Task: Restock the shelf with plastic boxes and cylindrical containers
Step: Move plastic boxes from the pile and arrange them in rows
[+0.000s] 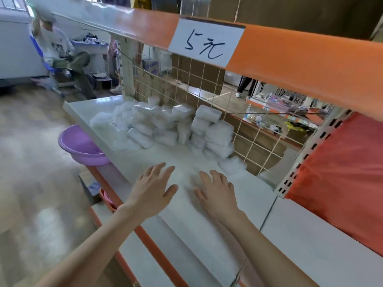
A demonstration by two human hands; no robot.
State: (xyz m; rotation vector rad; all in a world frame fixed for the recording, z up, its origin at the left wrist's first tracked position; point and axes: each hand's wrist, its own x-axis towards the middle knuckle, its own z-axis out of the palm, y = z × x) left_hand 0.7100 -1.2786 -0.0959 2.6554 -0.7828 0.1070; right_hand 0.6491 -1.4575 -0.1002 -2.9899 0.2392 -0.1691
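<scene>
The plastic boxes (165, 125) blur into one white heap; their number is not clear. The purple basin (76, 141) is half hidden behind the shelf (248, 195). The bottom edge cuts the left forearm (93, 255) and the right forearm (269, 245).

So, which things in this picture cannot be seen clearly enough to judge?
Head view:
- Clear plastic boxes: the pile is blurred and overexposed, so no count.
- Nearest box: blurred, outline unclear.
- Purple basin: the white shelf covers its right part.
- Left hand and right hand: whether they touch the shelf is unclear.
</scene>
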